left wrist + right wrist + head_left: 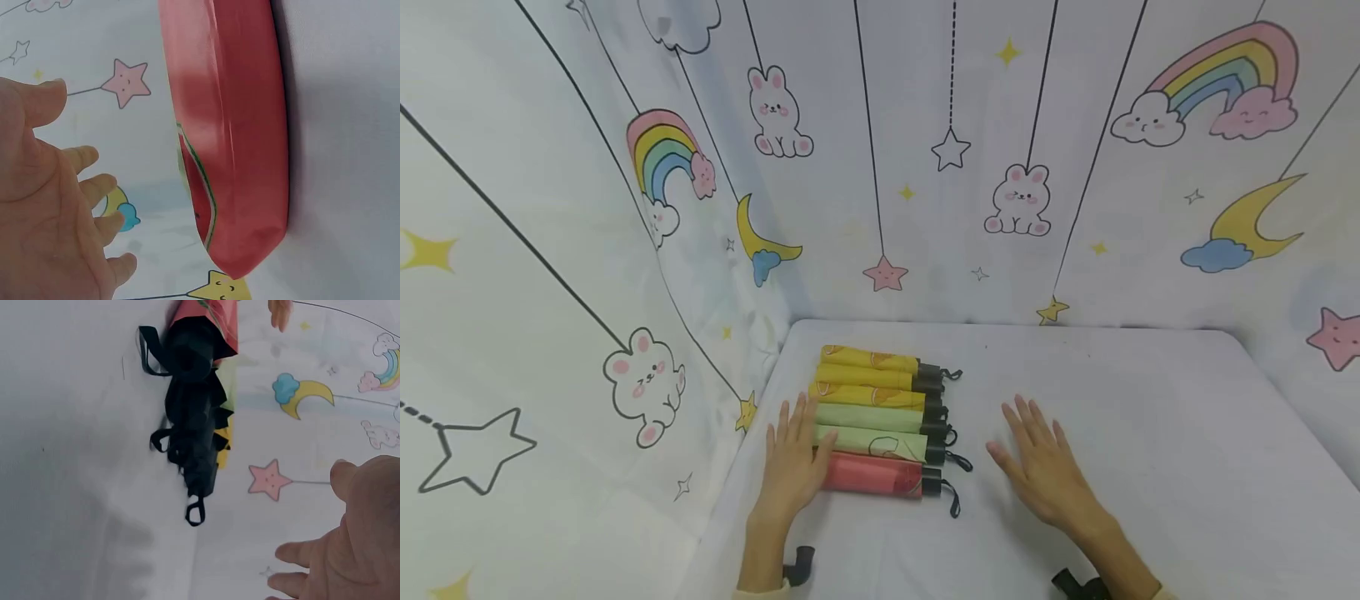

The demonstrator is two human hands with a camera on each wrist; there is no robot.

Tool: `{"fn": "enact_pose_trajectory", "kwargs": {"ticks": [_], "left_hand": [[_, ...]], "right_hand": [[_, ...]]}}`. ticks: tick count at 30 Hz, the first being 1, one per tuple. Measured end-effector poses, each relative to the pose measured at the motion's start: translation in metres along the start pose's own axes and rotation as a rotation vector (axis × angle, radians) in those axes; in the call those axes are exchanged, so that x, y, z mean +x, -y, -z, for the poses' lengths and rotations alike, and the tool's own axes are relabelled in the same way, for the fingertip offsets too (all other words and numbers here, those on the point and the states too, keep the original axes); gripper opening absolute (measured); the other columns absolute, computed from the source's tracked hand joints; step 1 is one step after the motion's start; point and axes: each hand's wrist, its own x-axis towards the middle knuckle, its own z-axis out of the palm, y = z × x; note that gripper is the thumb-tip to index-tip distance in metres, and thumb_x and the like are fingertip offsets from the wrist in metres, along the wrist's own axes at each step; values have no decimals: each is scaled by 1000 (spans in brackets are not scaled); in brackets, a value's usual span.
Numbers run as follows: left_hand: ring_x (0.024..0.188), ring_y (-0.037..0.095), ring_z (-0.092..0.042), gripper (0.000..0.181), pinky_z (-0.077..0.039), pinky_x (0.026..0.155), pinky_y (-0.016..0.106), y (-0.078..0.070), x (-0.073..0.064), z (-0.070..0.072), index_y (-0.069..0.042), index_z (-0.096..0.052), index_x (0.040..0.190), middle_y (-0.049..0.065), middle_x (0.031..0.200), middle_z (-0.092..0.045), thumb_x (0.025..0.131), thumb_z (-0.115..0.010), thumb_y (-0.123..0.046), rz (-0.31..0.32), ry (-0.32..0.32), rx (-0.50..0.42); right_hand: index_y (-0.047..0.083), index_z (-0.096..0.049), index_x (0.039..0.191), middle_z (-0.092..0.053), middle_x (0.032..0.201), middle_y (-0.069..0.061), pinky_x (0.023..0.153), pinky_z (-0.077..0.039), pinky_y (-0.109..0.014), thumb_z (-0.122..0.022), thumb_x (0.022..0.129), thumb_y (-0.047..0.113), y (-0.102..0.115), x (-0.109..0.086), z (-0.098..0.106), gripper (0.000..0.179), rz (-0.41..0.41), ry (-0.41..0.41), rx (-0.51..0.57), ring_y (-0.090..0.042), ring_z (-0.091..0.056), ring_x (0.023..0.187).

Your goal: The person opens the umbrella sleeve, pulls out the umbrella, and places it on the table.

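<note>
Lying packed side by side on a white table (1150, 417), at nine to ten o'clock from its centre: six folded umbrellas (871, 417). Listed from twelve o'clock down to six: three yellow umbrellas (861, 377), two pale green umbrellas (861, 439), one red umbrella (872, 477) with watermelon print. Black handles (932, 482) all pointing to three o'clock; cord loops (955, 500) trailing beyond.

Left hand (793, 454): at the row's nine o'clock ends, nearest the green and red pieces; fingers extended and loose, grasping nothing; touch against the row not possible to tell.

Right hand (1045, 471): at three o'clock from the handles, apart from them; fingers loosely spread, nothing held.

Handling, as judged: light; soft, slightly slippery cloth over stiff folded ribs; handles hard, probably the weightier end; loops limp and apt to snag. Fairly robust, though ribs liable to bend under a hard squeeze. Best gripped round the cloth-covered middle, thumb opposite fingers, or at the black handle; poorly suited to lifting by the loop. Likely to roll a little once parted from the row.

Backdrop at twelve o'clock: white sheet (925, 208), printed with stars, moons and rainbows.
</note>
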Motion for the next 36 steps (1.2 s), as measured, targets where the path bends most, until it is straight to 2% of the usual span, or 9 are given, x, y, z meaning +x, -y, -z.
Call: {"fn": "enact_pose_trajectory", "kwargs": {"ticks": [7, 11, 15, 19, 25, 29, 36], "left_hand": [[156, 50, -12, 68, -8, 121, 77, 4, -7, 4, -7, -26, 165, 23, 169, -25, 109, -52, -36, -11, -48, -83], [156, 51, -11, 69, -10, 121, 76, 8, -12, 8, -4, -24, 165, 24, 169, -24, 107, -55, -25, 8, -40, -114], [159, 45, -4, 71, -7, 125, 69, 9, -13, 14, -3, -16, 166, 20, 172, -16, 109, -54, -21, 70, 7, -166], [161, 36, 0, 72, -6, 129, 62, 10, -14, 19, -11, -8, 168, 15, 175, -8, 111, -50, -25, 154, 48, -249], [160, 35, -7, 67, -11, 129, 60, 11, -18, 21, -16, -9, 169, 16, 174, -10, 112, -45, -22, 237, 11, -376], [160, 34, -11, 65, -13, 129, 59, 14, -20, 19, -15, -12, 169, 14, 174, -15, 112, -44, -22, 266, -17, -411], [159, 38, -12, 65, -15, 128, 61, 20, -24, 15, -13, -14, 168, 14, 174, -16, 111, -46, -19, 318, -10, -443]], "right_hand": [[11, -30, 165, -17, 173, -15, 127, -8, -65, -41, 108, 59, 8, 1, -7, 75, 3, 2, 8, -39, -10, 160], [11, -33, 164, -19, 173, -14, 127, -10, -65, -42, 108, 60, 11, 2, -13, 75, 5, 5, 26, -39, -12, 160], [11, -36, 163, -23, 172, -15, 128, -13, -63, -42, 107, 61, 14, 4, -18, 74, -5, -13, 55, -38, -14, 159], [13, -39, 161, -28, 170, -14, 125, -20, -64, -42, 108, 60, 19, 5, -21, 72, -36, -46, 106, -38, -19, 158], [14, -44, 159, -34, 167, -15, 120, -30, -67, -45, 108, 56, 31, 5, -24, 66, -61, -60, 150, -39, -27, 155], [13, -48, 156, -40, 164, -16, 119, -32, -66, -48, 107, 56, 37, 5, -26, 65, -65, -75, 173, -39, -33, 152], [11, -52, 153, -49, 158, -16, 119, -36, -64, -50, 105, 61, 43, 4, -30, 70, -98, -57, 226, -40, -43, 147]]}}
